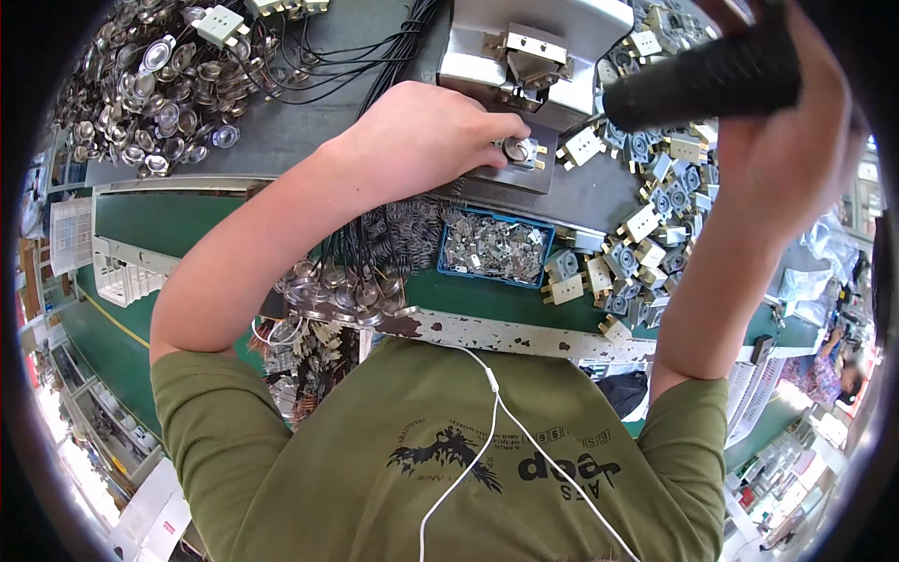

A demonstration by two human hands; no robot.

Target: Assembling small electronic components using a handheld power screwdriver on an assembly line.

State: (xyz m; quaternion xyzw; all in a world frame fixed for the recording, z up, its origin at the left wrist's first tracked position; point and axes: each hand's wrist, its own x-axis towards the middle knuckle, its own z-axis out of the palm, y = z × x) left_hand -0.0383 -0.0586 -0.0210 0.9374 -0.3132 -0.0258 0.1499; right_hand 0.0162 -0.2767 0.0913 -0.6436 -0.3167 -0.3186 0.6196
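My left hand (426,136) reaches across the bench, thumb and fingers pinching a small thermostat-like part (518,150) with a round metal cap and brass tabs. That part rests on a dark metal plate (524,180) in front of a bent steel fixture (590,33). On the right, my raised right hand (791,159) is wrapped around a thick black screwdriver (702,80). Its thin shaft points left and down, ending close to the pinched part. Whether the tip touches that part, I cannot tell.
Round metal caps (159,103) are heaped at the left, with black cables (398,56) beside them. A blue tray (496,278) of small metal pieces and a pile of springs (407,234) lie nearer me. White-and-grey switch blocks (646,220) cover the right side. Another person (829,379) appears far right.
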